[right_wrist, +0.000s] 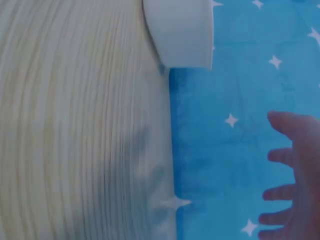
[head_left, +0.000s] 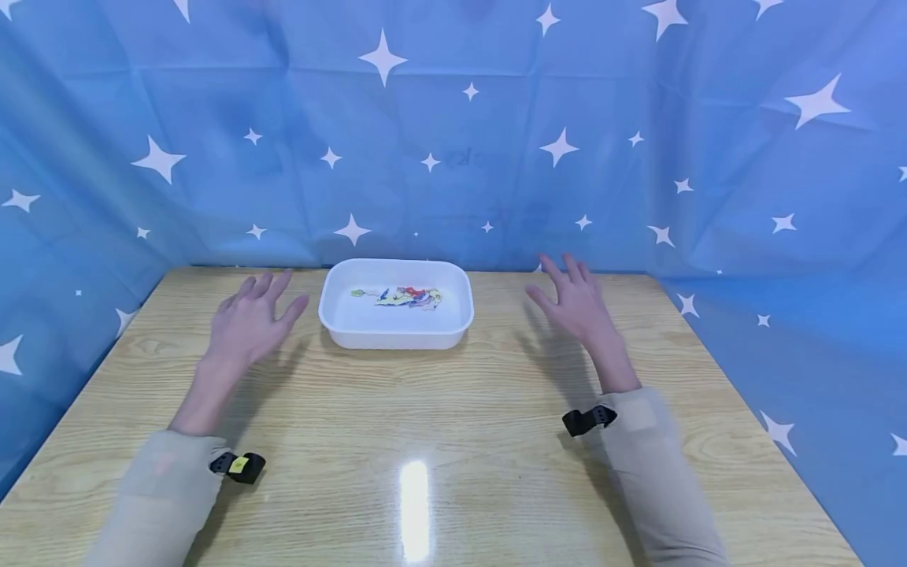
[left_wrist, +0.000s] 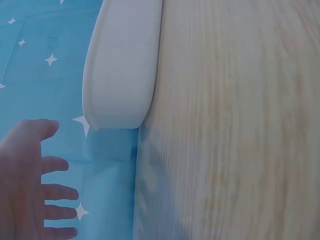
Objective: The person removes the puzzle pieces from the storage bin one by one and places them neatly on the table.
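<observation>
A white rectangular tub (head_left: 397,340) with rounded corners stands near the table's far edge, a colourful printed picture (head_left: 407,297) visible on its inside bottom. To its left my left hand (head_left: 248,324) hovers over the table, fingers spread and holding nothing. On the other side, farther from the tub, my right hand (head_left: 577,303) is also raised with fingers apart and nothing in it. Both wrist views show the tub's outer wall (left_wrist: 122,70) apart from the fingers.
The wood-grain table (head_left: 340,441) carries a bright light reflection near its front. A blue curtain (head_left: 453,189) with white stars hangs behind the table and along its sides. Each sleeve bears a small black wrist camera (head_left: 244,468).
</observation>
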Available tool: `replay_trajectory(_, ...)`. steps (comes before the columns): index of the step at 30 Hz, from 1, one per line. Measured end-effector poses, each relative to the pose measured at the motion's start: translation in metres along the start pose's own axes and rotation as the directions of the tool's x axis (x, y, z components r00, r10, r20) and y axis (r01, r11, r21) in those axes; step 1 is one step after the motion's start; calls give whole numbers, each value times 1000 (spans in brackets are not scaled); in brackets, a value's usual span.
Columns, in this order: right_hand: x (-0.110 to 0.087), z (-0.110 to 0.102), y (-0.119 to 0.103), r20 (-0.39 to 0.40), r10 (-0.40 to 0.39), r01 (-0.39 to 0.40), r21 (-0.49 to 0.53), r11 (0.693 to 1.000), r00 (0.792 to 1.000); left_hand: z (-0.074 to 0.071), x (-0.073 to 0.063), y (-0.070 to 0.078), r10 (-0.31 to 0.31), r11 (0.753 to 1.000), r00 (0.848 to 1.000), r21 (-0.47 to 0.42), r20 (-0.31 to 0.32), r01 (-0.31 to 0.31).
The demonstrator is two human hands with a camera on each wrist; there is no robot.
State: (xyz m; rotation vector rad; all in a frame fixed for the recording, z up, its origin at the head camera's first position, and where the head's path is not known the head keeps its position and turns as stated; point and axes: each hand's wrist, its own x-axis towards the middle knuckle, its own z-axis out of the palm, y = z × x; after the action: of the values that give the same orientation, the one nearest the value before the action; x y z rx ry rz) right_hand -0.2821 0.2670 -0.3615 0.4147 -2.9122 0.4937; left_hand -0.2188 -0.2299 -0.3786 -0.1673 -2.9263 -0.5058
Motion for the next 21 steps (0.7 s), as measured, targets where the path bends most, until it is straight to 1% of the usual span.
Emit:
replay_trajectory(7, 9, 8, -17, -43, -59, 62, 64, 996, 997, 7, 6, 8, -2, 998, 999, -71, -33, 0)
replay_trajectory(10, 13, 12, -25, -52, -69, 74, 97, 992, 996, 10, 9, 11, -9, 995, 999, -102, -33, 6)
replay_trajectory(17, 22, 20, -49, -4, -59, 59, 161, 985, 998, 12, 12, 16, -40, 985, 999, -167, 0, 40)
replay_trajectory(21, 27, 24, -66, -3, -70, 69, 195, 978, 998, 17, 16, 19, -42, 977, 999, -210, -6, 40)
